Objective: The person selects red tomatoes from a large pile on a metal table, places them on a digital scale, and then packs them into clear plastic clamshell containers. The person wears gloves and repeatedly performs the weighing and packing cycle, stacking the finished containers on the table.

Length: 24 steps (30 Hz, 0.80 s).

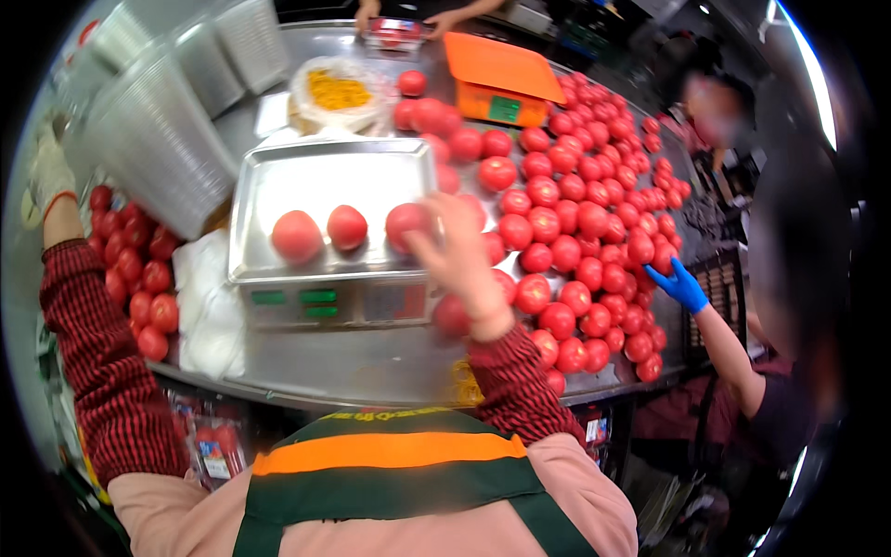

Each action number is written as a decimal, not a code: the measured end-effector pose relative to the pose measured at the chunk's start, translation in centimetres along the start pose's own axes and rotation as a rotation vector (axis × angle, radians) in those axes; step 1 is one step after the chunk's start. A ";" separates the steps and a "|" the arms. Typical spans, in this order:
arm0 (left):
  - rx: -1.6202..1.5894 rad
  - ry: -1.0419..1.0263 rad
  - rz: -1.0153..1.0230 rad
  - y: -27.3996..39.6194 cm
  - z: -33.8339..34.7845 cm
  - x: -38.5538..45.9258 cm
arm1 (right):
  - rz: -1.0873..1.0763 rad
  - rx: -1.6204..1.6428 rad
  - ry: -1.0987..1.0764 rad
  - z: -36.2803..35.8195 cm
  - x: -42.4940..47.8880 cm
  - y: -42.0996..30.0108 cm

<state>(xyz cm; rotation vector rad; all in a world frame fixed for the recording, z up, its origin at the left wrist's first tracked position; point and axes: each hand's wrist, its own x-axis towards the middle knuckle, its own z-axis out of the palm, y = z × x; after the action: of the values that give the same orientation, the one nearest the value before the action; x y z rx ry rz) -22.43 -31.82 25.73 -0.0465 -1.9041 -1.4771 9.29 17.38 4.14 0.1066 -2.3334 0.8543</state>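
A steel tray point(327, 170) rests on top of a digital scale point(341, 305) in front of me. One large tomato point(296, 237) and a smaller tomato point(347, 227) sit apart on it. Motion blurs my right hand point(456, 250), which is bare; its thumb and fingers are around the right side of a third tomato point(407, 227) at the tray's right edge. Far to the left, my left hand point(52, 167) wears a whitish glove with an orange band at the wrist. It is beside tall stacks of clear plastic containers point(156, 132), and its fingers are too indistinct to read.
Many loose tomatoes point(545, 224) cover the right side of the steel table point(306, 358); more tomatoes point(143, 264) lie at left. White plastic bags point(212, 306), an orange scale point(505, 76) and a bag of yellow bands point(337, 90) surround the tray. A co-worker's blue-gloved hand point(679, 285) touches tomatoes.
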 end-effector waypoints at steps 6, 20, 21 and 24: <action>-0.179 -0.841 0.735 7.6 1.5 -26.8 | 0.499 0.871 -0.142 -7.0 -8.1 -3.4; 0.304 -0.714 0.447 -4.1 -5.9 -42.4 | 0.844 0.551 -0.069 -1.1 -16.8 -2.0; 0.558 -0.603 0.341 -5.6 -7.6 -41.0 | 0.839 0.564 -0.066 -0.9 -16.7 -2.1; 0.883 -0.593 0.138 -10.1 -10.2 -38.8 | 0.821 0.572 -0.100 0.0 -16.3 -2.4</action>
<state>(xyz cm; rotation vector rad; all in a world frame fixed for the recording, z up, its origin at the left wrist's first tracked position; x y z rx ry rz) 7.16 -29.16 -3.08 -0.2173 -2.8099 -0.4407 22.81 13.25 -4.31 -0.6214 -2.1303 1.9304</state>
